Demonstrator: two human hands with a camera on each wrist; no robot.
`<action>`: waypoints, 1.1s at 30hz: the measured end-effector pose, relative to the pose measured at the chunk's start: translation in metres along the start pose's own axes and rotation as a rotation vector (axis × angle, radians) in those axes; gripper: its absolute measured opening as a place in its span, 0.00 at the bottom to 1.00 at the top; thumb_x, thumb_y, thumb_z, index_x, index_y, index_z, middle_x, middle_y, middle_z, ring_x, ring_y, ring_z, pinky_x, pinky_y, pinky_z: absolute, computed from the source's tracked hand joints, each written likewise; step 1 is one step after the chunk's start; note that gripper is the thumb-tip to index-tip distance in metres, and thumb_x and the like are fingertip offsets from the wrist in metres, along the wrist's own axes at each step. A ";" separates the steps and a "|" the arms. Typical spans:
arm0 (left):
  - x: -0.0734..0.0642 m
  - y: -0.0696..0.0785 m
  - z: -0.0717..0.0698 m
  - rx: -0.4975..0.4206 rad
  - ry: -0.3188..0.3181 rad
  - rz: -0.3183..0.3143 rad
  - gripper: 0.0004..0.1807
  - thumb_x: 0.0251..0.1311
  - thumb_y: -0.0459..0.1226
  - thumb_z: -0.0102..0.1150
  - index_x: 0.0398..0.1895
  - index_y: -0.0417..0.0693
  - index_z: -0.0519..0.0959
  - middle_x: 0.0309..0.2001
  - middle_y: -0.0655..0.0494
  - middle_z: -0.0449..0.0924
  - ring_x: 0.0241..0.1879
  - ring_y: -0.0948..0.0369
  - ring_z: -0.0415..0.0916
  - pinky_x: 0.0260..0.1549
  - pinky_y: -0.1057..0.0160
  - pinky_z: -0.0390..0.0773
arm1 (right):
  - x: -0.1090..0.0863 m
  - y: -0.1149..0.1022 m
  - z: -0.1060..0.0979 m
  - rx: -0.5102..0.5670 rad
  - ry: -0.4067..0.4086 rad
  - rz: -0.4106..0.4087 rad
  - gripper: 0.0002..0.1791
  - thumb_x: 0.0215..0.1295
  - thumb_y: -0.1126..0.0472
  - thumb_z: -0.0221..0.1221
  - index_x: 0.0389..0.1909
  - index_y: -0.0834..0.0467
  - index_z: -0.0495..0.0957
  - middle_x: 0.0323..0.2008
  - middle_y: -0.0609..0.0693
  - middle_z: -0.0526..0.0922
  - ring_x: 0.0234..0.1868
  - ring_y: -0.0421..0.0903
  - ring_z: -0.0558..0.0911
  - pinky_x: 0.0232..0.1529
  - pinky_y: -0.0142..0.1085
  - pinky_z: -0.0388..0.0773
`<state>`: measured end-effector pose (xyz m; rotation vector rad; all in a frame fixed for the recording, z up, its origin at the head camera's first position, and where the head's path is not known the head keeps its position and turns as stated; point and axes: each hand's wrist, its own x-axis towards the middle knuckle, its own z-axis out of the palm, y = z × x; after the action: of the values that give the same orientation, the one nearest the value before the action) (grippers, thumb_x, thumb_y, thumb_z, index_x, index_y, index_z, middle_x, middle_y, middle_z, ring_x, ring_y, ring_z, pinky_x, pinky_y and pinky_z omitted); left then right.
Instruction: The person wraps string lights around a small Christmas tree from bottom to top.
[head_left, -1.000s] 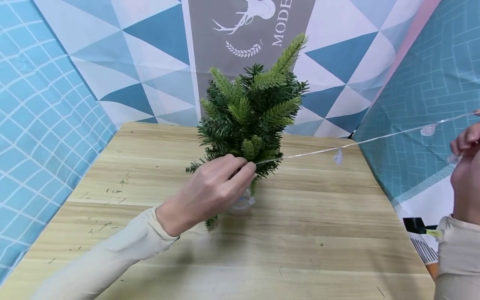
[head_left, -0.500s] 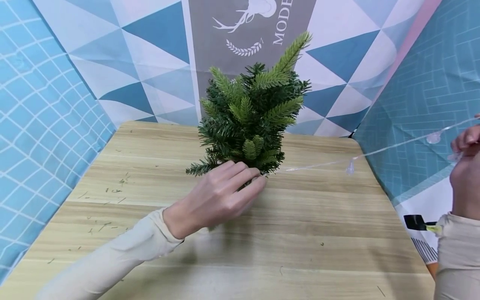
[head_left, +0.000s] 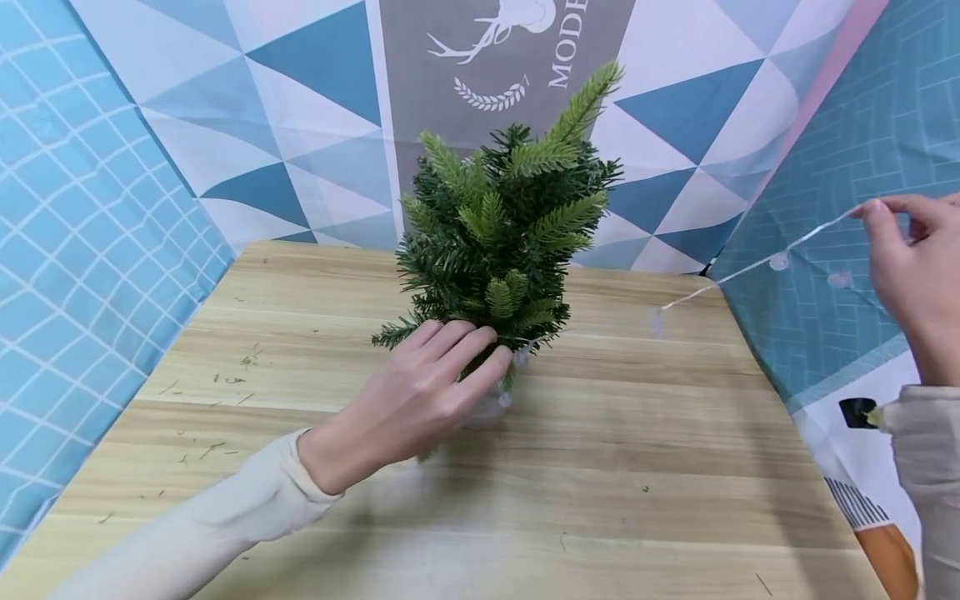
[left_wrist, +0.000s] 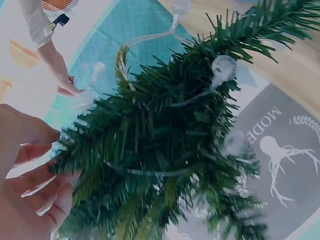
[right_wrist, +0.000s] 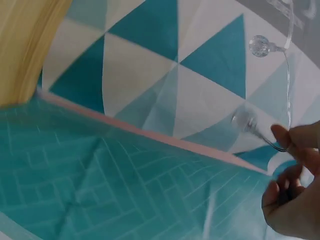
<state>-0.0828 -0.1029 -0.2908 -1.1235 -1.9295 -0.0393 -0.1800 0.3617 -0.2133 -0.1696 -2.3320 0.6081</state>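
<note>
Your right hand (head_left: 918,279) pinches the light string (head_left: 779,261) at right; your left hand (head_left: 423,383) curves at the low near side of the tree (head_left: 510,221), grip unclear; tree stands mid-table (head_left: 637,500)

Blue-patterned sheets (head_left: 82,250) border a wood-grain table (head_left: 675,517).

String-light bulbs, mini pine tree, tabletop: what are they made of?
String-light bulbs: likely clear, glossy plastic; see-through with a textured surface, though glass is possible.
Mini pine tree: probably matte plastic; uniform strip-like needles in two flat greens.
Tabletop: smooth wood-grain finish, soft sheen; laminate or real wood, can't tell.
</note>
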 end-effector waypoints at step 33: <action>0.005 -0.175 -0.015 -0.377 -0.013 -0.599 0.09 0.68 0.31 0.52 0.46 0.37 0.78 0.38 0.50 0.83 0.38 0.60 0.78 0.35 0.65 0.75 | 0.088 -0.080 0.090 0.640 -0.567 0.001 0.09 0.74 0.62 0.53 0.51 0.58 0.73 0.35 0.41 0.86 0.34 0.37 0.87 0.37 0.22 0.81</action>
<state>-0.1990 -0.2088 -0.2132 -0.7300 -2.2641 -0.7465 -0.3010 0.2823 -0.1793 0.3401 -2.5070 1.5183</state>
